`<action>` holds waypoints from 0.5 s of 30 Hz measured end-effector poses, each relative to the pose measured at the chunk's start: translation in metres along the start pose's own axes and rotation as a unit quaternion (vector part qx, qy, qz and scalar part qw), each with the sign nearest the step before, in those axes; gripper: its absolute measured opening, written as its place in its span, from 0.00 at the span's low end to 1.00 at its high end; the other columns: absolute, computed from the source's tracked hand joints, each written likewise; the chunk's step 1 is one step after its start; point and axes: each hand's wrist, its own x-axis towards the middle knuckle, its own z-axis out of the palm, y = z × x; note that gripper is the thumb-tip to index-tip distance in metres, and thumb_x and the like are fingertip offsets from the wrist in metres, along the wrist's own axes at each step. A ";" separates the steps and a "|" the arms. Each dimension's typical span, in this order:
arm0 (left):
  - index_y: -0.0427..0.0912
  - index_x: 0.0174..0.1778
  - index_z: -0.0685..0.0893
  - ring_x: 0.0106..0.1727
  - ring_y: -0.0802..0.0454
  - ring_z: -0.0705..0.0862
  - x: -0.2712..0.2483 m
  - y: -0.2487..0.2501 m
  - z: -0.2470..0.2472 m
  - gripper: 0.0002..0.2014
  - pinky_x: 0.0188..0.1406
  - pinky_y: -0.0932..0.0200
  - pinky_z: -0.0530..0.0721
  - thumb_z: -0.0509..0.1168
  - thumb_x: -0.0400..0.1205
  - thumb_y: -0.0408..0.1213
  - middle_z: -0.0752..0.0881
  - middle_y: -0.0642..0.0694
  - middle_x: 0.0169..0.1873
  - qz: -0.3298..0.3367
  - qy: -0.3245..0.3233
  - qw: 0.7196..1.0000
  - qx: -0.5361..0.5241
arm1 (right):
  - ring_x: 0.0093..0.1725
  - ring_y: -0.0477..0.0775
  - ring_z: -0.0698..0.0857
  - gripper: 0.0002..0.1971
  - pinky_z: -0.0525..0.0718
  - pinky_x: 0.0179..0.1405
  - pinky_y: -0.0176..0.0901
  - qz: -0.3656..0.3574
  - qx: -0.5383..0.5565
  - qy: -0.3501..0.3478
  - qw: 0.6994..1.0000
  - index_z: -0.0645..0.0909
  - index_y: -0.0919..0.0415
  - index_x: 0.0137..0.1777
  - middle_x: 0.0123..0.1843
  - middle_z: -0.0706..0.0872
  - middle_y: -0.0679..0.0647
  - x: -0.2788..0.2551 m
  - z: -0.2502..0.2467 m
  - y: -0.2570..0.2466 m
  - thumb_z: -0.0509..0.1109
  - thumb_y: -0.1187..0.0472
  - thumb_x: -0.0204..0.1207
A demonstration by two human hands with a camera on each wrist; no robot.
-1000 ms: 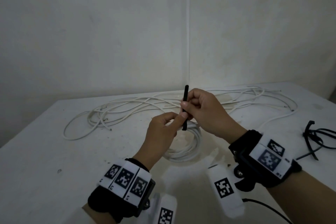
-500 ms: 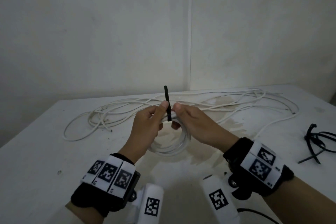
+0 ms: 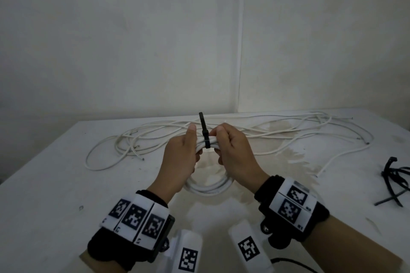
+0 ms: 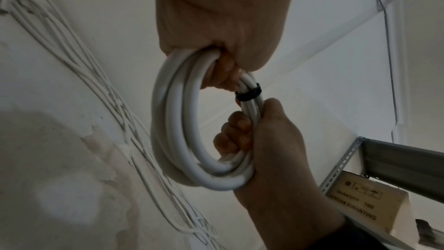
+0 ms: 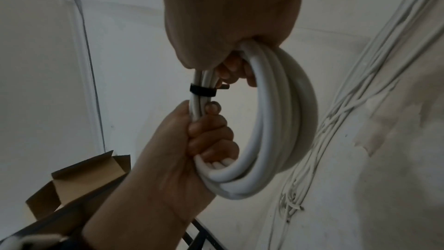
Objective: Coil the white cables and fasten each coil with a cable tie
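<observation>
Both hands are raised above the counter, backs toward the head camera, wrists angled inward so the knuckles nearly meet. The left hand has its fingers curled round one side of the white coil, thumb pointing up along the top of the bundle. The right hand is wrapped round the other side in the same way, its grip clamped on the coil with the thumb and forefinger up against the cable tie. The wrist views confirm each grip: fingers folded fully round the strands, no gap.

One coil is held, made of roughly four or five turns of smooth, round white cable, forming a loop that hangs below the two grips. One black cable tie circles the bundle in the short stretch between the hands; it is a flat, narrow plastic strap, drawn snug against the strands, with its free tail standing straight up above the grips. Beyond the hands, farther from the person, lies a loose tangle of thinner white cables spread across the counter; the number of separate lengths cannot be told. Well off to the right of the right grip lies a small heap of spare ties, black and bent.

The counter is white, matte and stained.
</observation>
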 end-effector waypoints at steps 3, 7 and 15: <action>0.39 0.27 0.76 0.14 0.59 0.64 -0.002 0.000 -0.007 0.24 0.16 0.66 0.64 0.53 0.85 0.50 0.69 0.54 0.12 -0.007 -0.031 0.999 -0.039 | 0.21 0.41 0.69 0.14 0.68 0.25 0.41 0.010 0.003 0.006 1.000 0.74 0.60 0.34 0.18 0.73 0.41 0.003 0.003 -0.003 0.55 0.60 0.81; 0.36 0.35 0.80 0.18 0.58 0.74 -0.007 -0.001 -0.014 0.21 0.20 0.67 0.75 0.53 0.85 0.46 0.77 0.48 0.19 0.005 -0.037 0.996 -0.076 | 0.19 0.44 0.63 0.13 0.62 0.21 0.38 0.067 0.080 0.021 0.994 0.75 0.68 0.37 0.22 0.66 0.52 0.007 0.002 -0.012 0.55 0.66 0.81; 0.39 0.31 0.73 0.13 0.61 0.61 0.005 -0.007 -0.034 0.21 0.13 0.70 0.60 0.54 0.85 0.50 0.65 0.56 0.11 -0.005 0.071 0.989 -0.129 | 0.24 0.45 0.72 0.17 0.73 0.26 0.33 0.119 0.134 -0.116 0.977 0.74 0.59 0.39 0.30 0.73 0.51 -0.002 0.014 -0.027 0.52 0.52 0.85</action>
